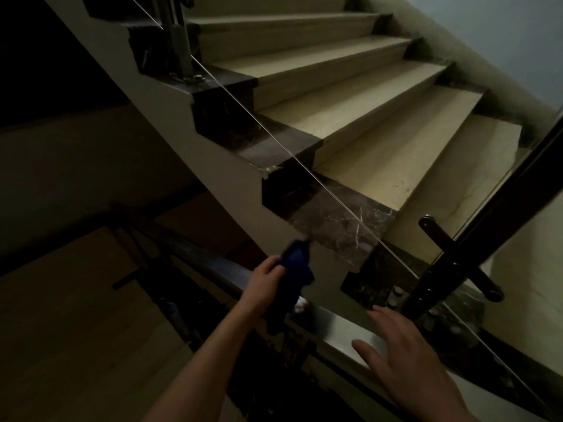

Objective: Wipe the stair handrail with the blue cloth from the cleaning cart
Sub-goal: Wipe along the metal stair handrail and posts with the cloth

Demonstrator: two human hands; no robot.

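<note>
item: dim stairwell, head view. left hand (264, 281), grip clamped on the blue cloth (298, 266), which is bunched in the fingers and held at or just above the handrail (344, 325); contact between cloth and rail cannot be confirmed in the low light. right hand (402, 345), grip apart, fingers spread and empty, palm down over the flat pale top of the handrail, hovering or lightly resting; which cannot be told. handrail: runs diagonally from lower right toward the dark left, mounted over a glass panel (380, 166) whose edge shows as a thin bright line. behind the glass: the stairs (359, 132), beige treads with dark marble ends, and a black metal post (475, 239) with bracket at right. cleaning cart: not identifiable; only dark shapes lie below the rail. progress, as judged: cloth already fetched and in hand, so the fetching step is done; wiping appears to be at an early or middle stage, with the rail length near the right hand and the dark run to the left apparently left to cover.
</note>
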